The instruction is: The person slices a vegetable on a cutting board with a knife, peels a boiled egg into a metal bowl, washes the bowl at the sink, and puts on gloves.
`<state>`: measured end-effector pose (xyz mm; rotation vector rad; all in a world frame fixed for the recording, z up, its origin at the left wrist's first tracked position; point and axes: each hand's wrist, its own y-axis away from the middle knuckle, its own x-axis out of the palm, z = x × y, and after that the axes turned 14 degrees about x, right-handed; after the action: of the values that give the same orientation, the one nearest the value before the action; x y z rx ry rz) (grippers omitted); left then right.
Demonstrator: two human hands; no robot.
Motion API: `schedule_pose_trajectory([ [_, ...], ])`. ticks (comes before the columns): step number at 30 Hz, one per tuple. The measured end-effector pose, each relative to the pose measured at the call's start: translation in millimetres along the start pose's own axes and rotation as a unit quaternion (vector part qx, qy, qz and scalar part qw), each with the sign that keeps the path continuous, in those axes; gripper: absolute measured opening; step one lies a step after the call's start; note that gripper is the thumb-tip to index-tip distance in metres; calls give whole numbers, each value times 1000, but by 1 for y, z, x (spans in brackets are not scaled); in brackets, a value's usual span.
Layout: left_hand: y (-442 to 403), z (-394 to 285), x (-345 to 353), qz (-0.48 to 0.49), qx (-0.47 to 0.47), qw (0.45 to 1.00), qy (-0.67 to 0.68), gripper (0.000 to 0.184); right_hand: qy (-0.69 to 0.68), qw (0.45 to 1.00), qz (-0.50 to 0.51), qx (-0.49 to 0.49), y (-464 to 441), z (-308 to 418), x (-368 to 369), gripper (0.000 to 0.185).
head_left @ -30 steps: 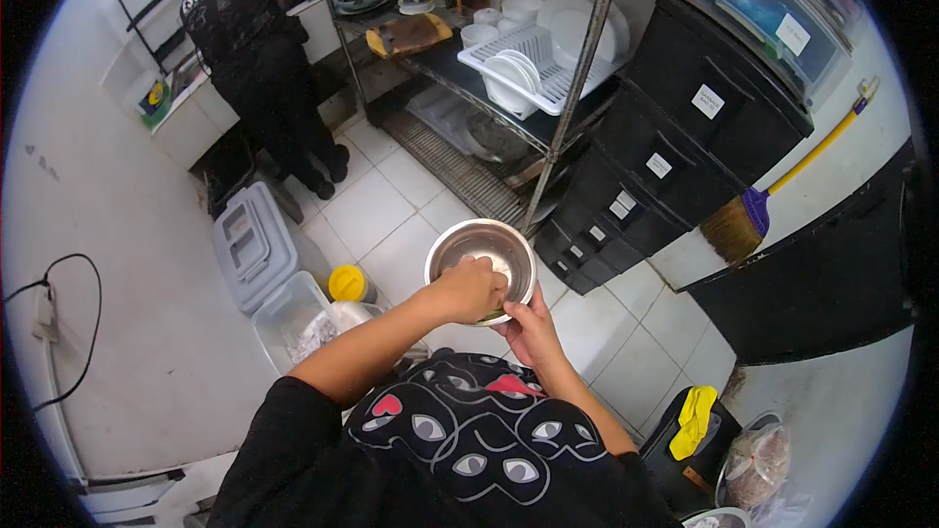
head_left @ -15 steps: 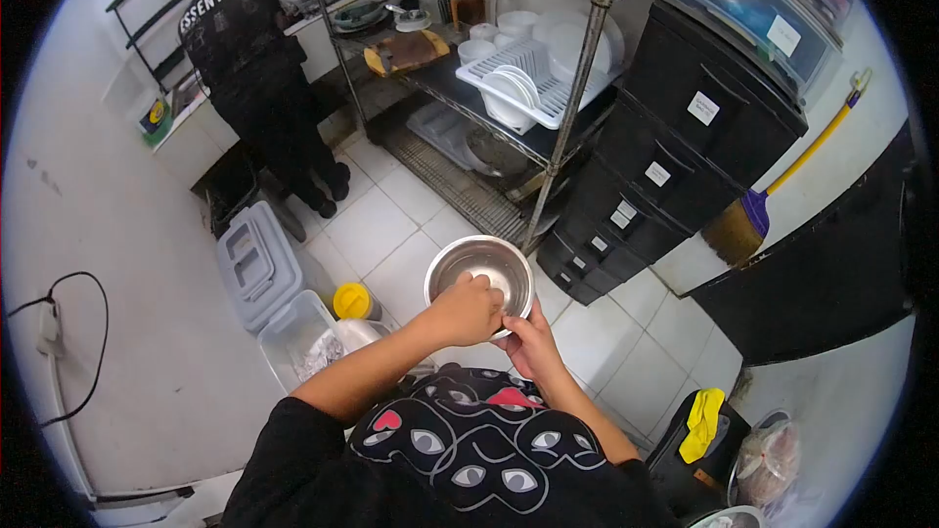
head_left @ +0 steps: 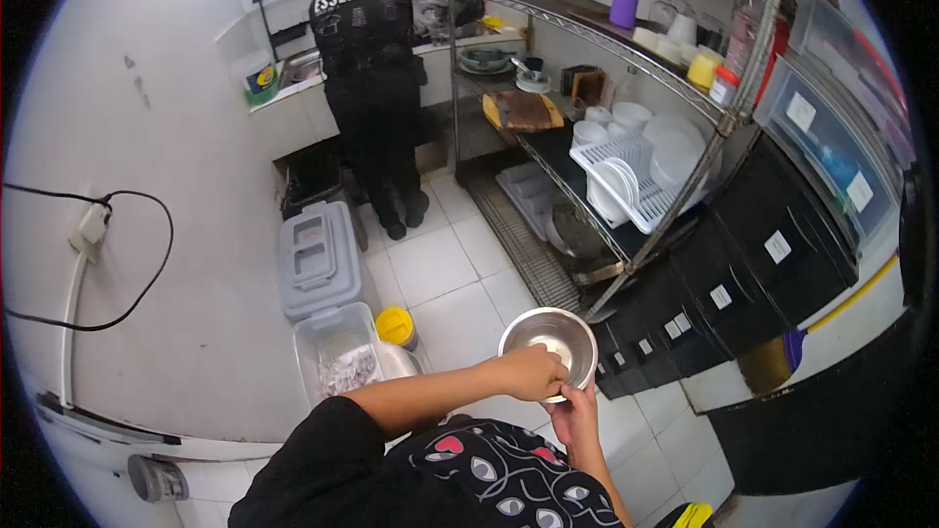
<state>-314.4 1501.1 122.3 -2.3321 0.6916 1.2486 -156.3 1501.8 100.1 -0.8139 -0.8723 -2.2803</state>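
Note:
A round stainless steel bowl [head_left: 584, 337] is held out in front of my body, its inside facing up. My right hand [head_left: 577, 415] grips the near right rim, thumb on the edge and fingers below. My left hand [head_left: 535, 372] reaches over the near left rim into the bowl, fingers curled inward. Whatever those fingers hold, if anything, is hidden. A pale patch shows on the bowl's bottom; I cannot tell whether it is contents or reflected light.
A wire shelf rack [head_left: 626, 49] carries a white dish drainer [head_left: 646, 181]. Black drawers [head_left: 753, 279] stand to the right. On the left are a lidded grey bin [head_left: 323, 254], an open clear bin [head_left: 311, 342] and a yellow-lidded container [head_left: 395, 326]. A co-worker [head_left: 367, 68] faces the far counter.
My view has swung left and up, so the bowl and both hands sit lower and farther right in the picture. My left hand is still in the bowl and my right hand still on its rim.

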Motion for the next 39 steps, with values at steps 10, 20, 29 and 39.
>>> schedule_pose_trajectory([
  [10,14,11,-31,-29,-5,999,-26,23,18,999,5,29,-30,12,21,60],
  [20,35,43,-50,-43,-82,996,-20,28,3,995,78,67,-80,4,36,60],
  [29,56,54,-80,-62,-143,988,-21,27,18,997,55,60,-106,-4,72,54],
  [39,50,89,-103,-88,-195,977,-1,31,68,985,112,110,-161,22,79,56],
])
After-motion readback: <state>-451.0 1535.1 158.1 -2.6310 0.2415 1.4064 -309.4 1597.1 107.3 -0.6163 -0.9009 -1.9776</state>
